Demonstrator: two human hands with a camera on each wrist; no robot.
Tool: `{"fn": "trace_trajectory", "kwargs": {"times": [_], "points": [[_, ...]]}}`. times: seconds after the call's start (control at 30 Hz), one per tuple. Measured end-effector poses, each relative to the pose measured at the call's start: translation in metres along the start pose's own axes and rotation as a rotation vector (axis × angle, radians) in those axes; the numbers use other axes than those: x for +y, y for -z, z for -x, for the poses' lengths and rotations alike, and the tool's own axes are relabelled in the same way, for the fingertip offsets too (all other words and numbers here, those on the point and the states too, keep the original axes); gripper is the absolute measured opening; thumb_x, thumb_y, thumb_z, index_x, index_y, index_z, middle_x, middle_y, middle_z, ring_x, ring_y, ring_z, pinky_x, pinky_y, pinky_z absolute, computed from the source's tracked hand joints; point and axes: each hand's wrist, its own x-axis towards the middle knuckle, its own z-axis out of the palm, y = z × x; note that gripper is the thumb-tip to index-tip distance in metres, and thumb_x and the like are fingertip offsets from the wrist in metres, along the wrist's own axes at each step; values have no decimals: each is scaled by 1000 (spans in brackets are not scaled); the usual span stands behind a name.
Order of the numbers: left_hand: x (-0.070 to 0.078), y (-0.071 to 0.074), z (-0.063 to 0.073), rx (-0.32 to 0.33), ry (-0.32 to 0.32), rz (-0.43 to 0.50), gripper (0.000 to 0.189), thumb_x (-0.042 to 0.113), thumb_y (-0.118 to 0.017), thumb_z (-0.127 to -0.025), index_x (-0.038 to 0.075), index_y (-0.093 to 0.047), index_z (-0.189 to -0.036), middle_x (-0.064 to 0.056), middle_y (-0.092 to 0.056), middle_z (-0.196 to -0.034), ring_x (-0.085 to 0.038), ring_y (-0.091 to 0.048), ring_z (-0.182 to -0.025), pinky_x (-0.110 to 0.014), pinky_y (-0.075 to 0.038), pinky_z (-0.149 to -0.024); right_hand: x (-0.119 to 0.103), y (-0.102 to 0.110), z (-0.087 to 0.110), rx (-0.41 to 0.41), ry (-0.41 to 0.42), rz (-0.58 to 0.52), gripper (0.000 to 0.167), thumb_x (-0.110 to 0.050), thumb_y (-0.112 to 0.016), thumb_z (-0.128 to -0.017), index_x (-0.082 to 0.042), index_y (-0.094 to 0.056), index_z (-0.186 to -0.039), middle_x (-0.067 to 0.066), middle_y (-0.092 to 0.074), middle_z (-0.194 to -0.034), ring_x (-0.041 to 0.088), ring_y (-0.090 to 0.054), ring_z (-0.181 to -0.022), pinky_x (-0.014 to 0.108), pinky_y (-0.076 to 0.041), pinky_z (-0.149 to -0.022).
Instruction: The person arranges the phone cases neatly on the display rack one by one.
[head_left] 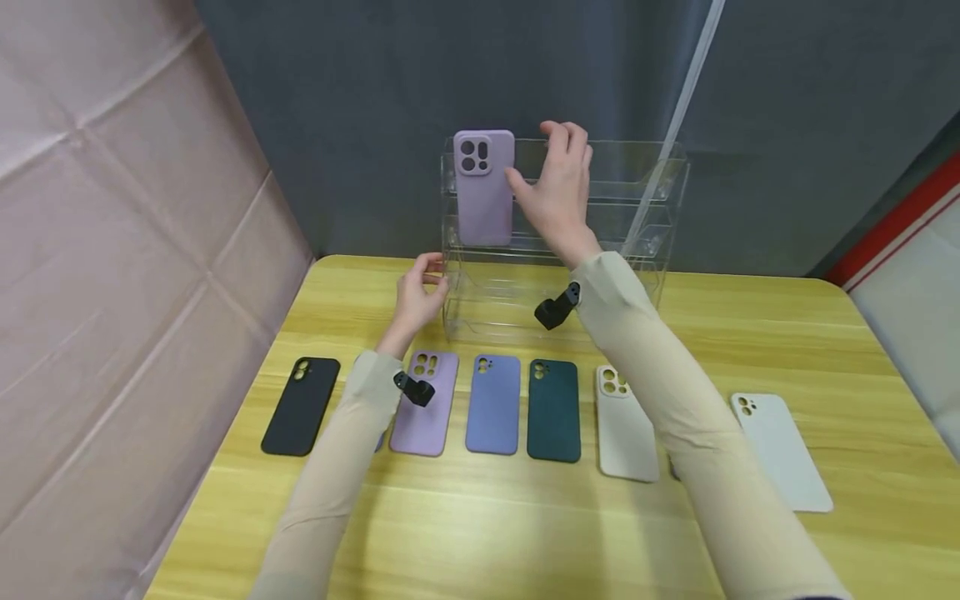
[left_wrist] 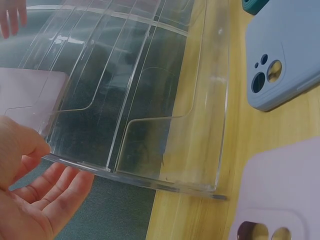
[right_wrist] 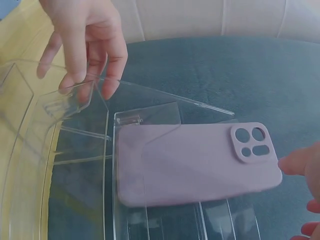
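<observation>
Dark grey curtain (head_left: 345, 125) at the back, pale quilted wall (head_left: 135, 292) at left of the frame, wooden table (head_left: 457, 542) across the lower half

Item 1: clear tiered stand (head_left: 480, 292), upper centre; set on the table's far side, apparently to leave the near side for the row of cases

Item 2: upright lilac case (head_left: 485, 200), upper left of the stand; cut-outs at the top, back outward, lower end behind a transparent lip (right_wrist: 160, 112) that seems to stop it sliding forward

Item 3: left hand (head_left: 420, 296), at the stand's left edge; thumb and fingers close on opposite faces of the side panel, pinching it, probably to steady the light frame

Item 4: right hand (head_left: 558, 183), upper centre; fingers raised and spread wide, gripping nothing; thumb by the upright lilac case's edge, touching or just beside it, cannot tell which, perhaps guarding its lean

Item 5: row lying flat, mid-frame, left to right: black case (head_left: 300, 408), second lilac case (head_left: 431, 425), blue-violet case (head_left: 492, 408), dark green case (head_left: 553, 412), cream case (head_left: 626, 437), white case (head_left: 783, 454); cut-outs toward the stand, gaps between, likely so each is easily told apart

Item 6: blue sliver (head_left: 380, 442) beside the left sleeve (head_left: 330, 483); mostly covered, identity unclear
</observation>
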Motion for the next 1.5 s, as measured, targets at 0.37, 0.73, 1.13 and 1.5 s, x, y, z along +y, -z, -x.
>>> {"fn": "trace_trajectory", "kwargs": {"times": [0.37, 0.73, 1.13, 1.5], "points": [[-4, 5, 2, 1, -20, -14, 35, -4, -57, -85, -5, -54, -120, -25, -61, -110, -36, -62, -91, -44, -53, -74, 19, 20, 22, 49, 33, -62, 56, -25, -68, -84, -2, -44, -130, 14, -39, -131, 27, -35, -120, 30, -30, -103], [-6, 8, 1, 4, -27, -23, 35, -5, -57, -85, -6, -54, -120, -25, -61, -109, -37, -62, -91, -44, -52, -78, 41, 32, 48, 98, 97, -121, 57, -18, -72, -81, 4, -46, -127, 20, -42, -128, 32, -36, -120, 39, -29, -104], [-9, 9, 2, 6, -21, -8, 34, -5, -56, -85, -6, -54, -119, -25, -61, -109, -37, -62, -91, -45, -52, -78, 76, 46, 82, 114, 109, -107, 56, -11, -74, -79, 8, -48, -124, 26, -45, -125, 38, -36, -119, 47, -30, -101], [-9, 10, 3, -15, -20, -4, 35, -3, -55, -87, -5, -52, -122, -24, -59, -112, -37, -61, -94, -47, -51, -78, 119, 65, 118, 104, 76, -93, 52, -5, -71, -79, 12, -47, -122, 30, -45, -121, 42, -36, -117, 52, -28, -100]]}}
